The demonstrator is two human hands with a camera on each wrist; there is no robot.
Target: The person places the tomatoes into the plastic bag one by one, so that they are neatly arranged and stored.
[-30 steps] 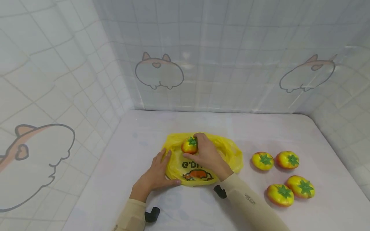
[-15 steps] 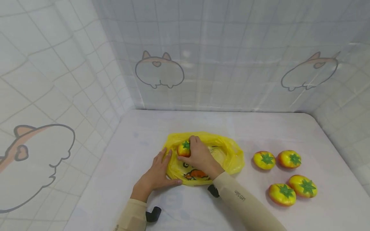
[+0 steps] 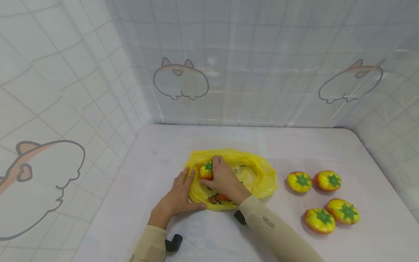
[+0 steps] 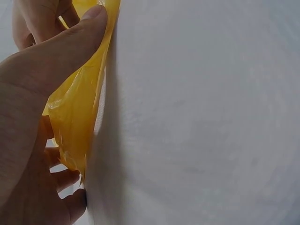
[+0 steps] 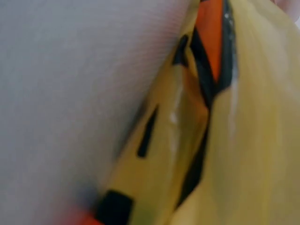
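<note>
In the head view my right hand (image 3: 225, 179) grips a yellow-red persimmon (image 3: 206, 170) with a green star-shaped calyx, fingers on its far right side, thumb in front. Hand and fruit are over the left part of an open yellow plastic bag (image 3: 266, 178) lying flat on the table. My left hand (image 3: 178, 196) is spread at the bag's left side, fingers straight along that edge, thumb at the front edge. In the left wrist view the thumb (image 4: 79, 42) touches the yellow plastic. Only printed bag film (image 5: 253, 117) shows in the right wrist view; the fruit is hidden there.
To the right of the bag lie several more persimmons: two farther back (image 3: 299, 182), two nearer (image 3: 319, 221). A white cloth covers the table (image 3: 157, 153). Tiled-pattern curtains (image 3: 248, 80) stand at the back and sides. Black wrist mounts (image 3: 174, 242) stick out below the sleeves.
My right hand has moved slightly left and down with the persimmon, deeper toward the bag's left side. The left hand stays in place.
</note>
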